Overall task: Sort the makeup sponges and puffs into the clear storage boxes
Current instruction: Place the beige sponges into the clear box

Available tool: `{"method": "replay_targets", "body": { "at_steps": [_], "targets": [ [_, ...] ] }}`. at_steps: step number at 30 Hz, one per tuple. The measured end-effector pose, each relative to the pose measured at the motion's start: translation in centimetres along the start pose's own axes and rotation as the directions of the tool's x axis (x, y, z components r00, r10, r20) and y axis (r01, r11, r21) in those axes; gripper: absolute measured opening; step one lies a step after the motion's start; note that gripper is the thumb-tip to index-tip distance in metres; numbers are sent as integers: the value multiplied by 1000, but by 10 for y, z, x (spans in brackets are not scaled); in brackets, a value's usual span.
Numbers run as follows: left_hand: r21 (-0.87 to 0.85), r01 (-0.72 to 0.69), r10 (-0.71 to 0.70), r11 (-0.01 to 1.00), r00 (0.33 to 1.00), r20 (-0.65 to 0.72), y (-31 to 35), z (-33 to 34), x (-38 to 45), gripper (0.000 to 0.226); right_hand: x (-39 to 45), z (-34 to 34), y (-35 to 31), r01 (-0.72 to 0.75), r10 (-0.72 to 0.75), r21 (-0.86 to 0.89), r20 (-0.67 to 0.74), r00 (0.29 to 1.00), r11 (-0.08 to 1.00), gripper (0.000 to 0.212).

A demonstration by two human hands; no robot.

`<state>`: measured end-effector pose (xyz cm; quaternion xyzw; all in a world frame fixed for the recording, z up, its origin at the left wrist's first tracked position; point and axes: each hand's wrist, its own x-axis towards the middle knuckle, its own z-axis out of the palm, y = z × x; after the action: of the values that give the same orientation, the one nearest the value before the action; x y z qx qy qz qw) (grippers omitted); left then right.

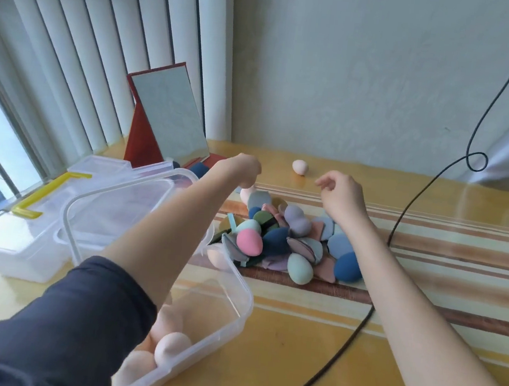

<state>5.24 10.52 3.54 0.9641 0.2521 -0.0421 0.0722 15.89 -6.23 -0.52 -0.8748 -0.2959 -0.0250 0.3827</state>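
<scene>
On the striped mat (428, 264) mid-table sits the pile (285, 243): egg sponges and flat puffs, mixed colours, all unsorted. One peach egg (300, 167) lies apart near the wall, well behind the pile.

Your left hand (243, 168) hangs over the pile's far edge, wrist bent down, fingers hidden behind the knuckles. Can't tell whether it grips anything; a pale pink sponge shows just under it. Your right hand (341, 194) hovers above the pile's right side, fingers loosely curled, holding nothing.

Near box (234, 310) sits just left of the pile, lid off, with only peach eggs visible in it. So you're sorting by colour or type, and that box is parked close to keep the carry short. Second box (15, 249) with the yellow handle (49, 193) sits farther left by the window; contents unclear.

My read: early stage, most of the pile left. Stray egg probably belongs in the near box.

Watch the black cable (401, 214) running past your right forearm, easy to snag. Mirror (170, 115) stands behind the boxes, clear of the reach.
</scene>
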Motion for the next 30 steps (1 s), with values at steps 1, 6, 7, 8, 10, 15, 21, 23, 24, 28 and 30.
{"method": "replay_targets", "body": {
  "at_steps": [1, 6, 7, 8, 10, 15, 21, 23, 24, 28, 30],
  "targets": [
    [16, 1, -1, 1000, 1000, 21, -1, 0, 7, 62, 13, 5, -3, 23, -23, -1, 9, 1000, 1000, 33],
    [80, -18, 4, 997, 987, 163, -4, 0, 33, 64, 73, 43, -17, 104, -92, -59, 173, 981, 993, 55],
    [85, -25, 8, 996, 980, 199, -4, 1, 38, 64, 84, 51, -16, 115, -96, -82, 205, 974, 990, 58],
    [89, -30, 9, 996, 973, 231, -5, 2, 42, 64, 95, 60, -14, 122, -92, -119, 231, 969, 985, 60],
    [90, -36, 9, 995, 961, 276, -6, 3, 50, 63, 111, 75, -10, 129, -68, -214, 269, 961, 968, 66],
    [3, 22, -21, 1000, 926, 376, -4, 4, 56, 52, 127, 103, 1, 88, 77, -431, 351, 933, 898, 57],
    [-16, 101, -88, 995, 926, 366, -4, 5, 55, 35, 129, 114, 12, 59, 46, -440, 224, 973, 896, 37],
    [-52, 134, -109, 990, 936, 334, -4, 2, 51, 36, 126, 110, 12, 7, 67, -370, 187, 980, 929, 35],
    [-74, 145, -117, 987, 946, 303, -3, 0, 47, 37, 124, 106, 10, -32, 92, -322, 174, 980, 946, 36],
    [-226, 215, -172, 950, 966, 193, 6, -13, 34, 44, 100, 81, -8, -86, 78, 61, 119, 990, 994, 31],
    [-360, 270, -220, 893, 960, 174, 10, -19, 25, 53, 78, 65, -22, -161, 75, 481, 192, 979, 862, 34]
  ]
}}
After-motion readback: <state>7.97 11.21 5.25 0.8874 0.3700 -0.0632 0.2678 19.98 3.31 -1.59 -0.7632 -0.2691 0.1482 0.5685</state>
